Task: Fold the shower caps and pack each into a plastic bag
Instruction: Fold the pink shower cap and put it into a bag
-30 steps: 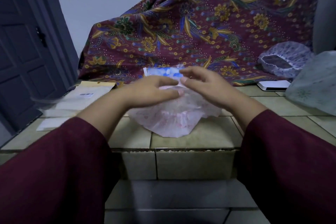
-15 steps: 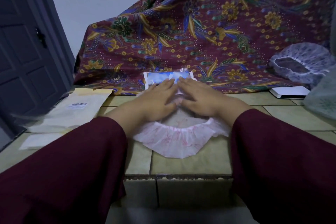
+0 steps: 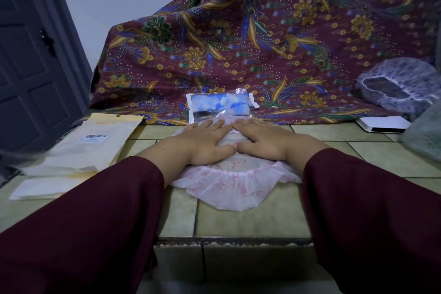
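Under both palms, on the tiled table [image 3: 250, 222], lies the pink-printed shower cap [image 3: 226, 188], and the change is plain: a second ago the hands were raised with the cap bunched and puffed between them, and now they have come down flat and pressed it out. The left hand [image 3: 202, 141] and the right hand [image 3: 262, 142] sit side by side, thumbs nearly touching, fingers [image 3: 216, 124] straight and laid on the cap, gripping nothing. By my reading that means the air is squeezed out and the cap is ready for its first fold. The cap spreads wider than it is deep, so its long axis runs left to right across the table, with the gathered elastic rim curving on the wrist side of the hands and the crown reaching past the fingertips. Just beyond the fingertips lies a packed blue cap in its clear plastic bag [image 3: 219, 105], one already finished. Another shower cap [image 3: 401, 83] waits well off to the right of the fingers, against the patterned cloth [image 3: 262, 31].
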